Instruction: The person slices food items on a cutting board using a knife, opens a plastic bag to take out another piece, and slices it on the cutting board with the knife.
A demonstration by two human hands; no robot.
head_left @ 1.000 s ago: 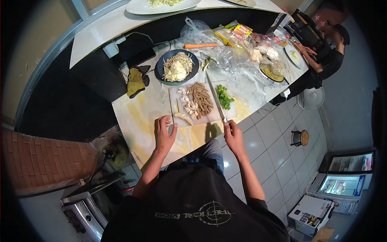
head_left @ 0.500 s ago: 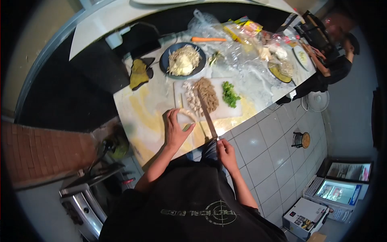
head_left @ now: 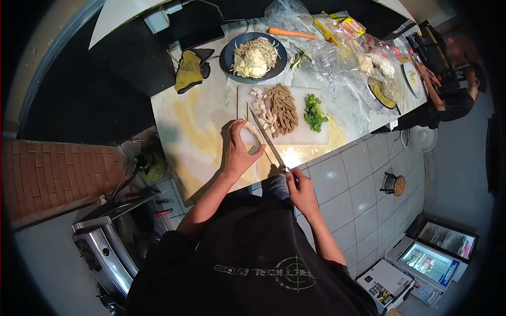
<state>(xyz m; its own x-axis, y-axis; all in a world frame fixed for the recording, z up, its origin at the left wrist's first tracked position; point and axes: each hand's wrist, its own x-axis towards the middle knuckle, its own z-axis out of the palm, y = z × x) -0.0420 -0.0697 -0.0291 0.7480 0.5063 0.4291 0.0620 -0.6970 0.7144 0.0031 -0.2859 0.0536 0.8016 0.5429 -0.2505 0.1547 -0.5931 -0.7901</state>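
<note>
My left hand [head_left: 241, 150] curves its fingers and thumb around a pale, whitish strip of food [head_left: 255, 130] at the left edge of a white cutting board [head_left: 312, 138]. In my right hand [head_left: 301, 190] is the handle of a knife [head_left: 268, 137]. Its long blade points away from me and lies just right of the strip. Small white cubes [head_left: 266, 117] sit right of the blade, touching a pile of brown sliced pieces [head_left: 283, 110]. Chopped green leaves or scallions [head_left: 315, 114] form a separate heap at the board's right side.
Behind the board stands a dark plate [head_left: 227, 59] of bean sprouts and a pale shredded heap. A carrot [head_left: 291, 33], plastic bags [head_left: 337, 55] and a yellow-black glove or cloth [head_left: 188, 71] lie around it. Another person [head_left: 456, 100] is at far right; a stove [head_left: 108, 258] stands lower left.
The knife blade has shifted left, from over the cubes and brown slices to beside the pale strip. My left hand keeps its hold. The head view has tilted, so the table appears higher.
</note>
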